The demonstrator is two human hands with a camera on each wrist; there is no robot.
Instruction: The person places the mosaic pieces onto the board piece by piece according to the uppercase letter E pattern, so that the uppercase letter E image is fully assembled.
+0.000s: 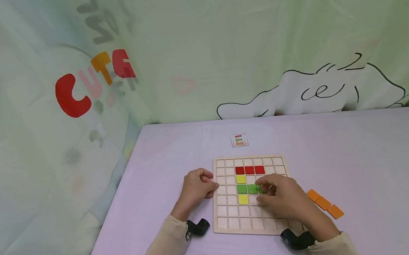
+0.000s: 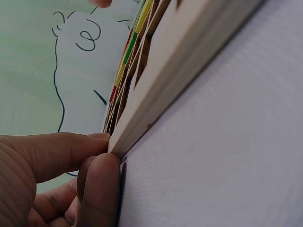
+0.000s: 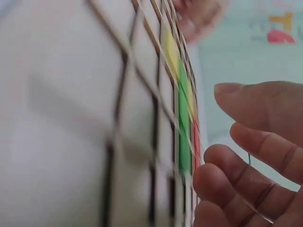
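A wooden grid board (image 1: 232, 211) lies on the table. Three red tiles (image 1: 249, 170) fill part of one row. Below them come a yellow tile (image 1: 241, 179), a row of green tiles (image 1: 252, 189) and another yellow tile (image 1: 243, 199). With thumb and finger, my left hand (image 1: 197, 187) pinches the board's left edge, seen close up as a pale wooden side (image 2: 189, 61). My right hand (image 1: 283, 195) hovers over the board by the rightmost green tile, partly covering it. In the right wrist view its thumb and fingers (image 3: 251, 137) are apart, holding nothing.
Three loose orange tiles (image 1: 323, 203) lie on the table right of the board. Behind the board is a small card (image 1: 239, 140) printed with a coloured grid pattern. A printed cloth curtain (image 1: 199, 56) hangs beyond the table.
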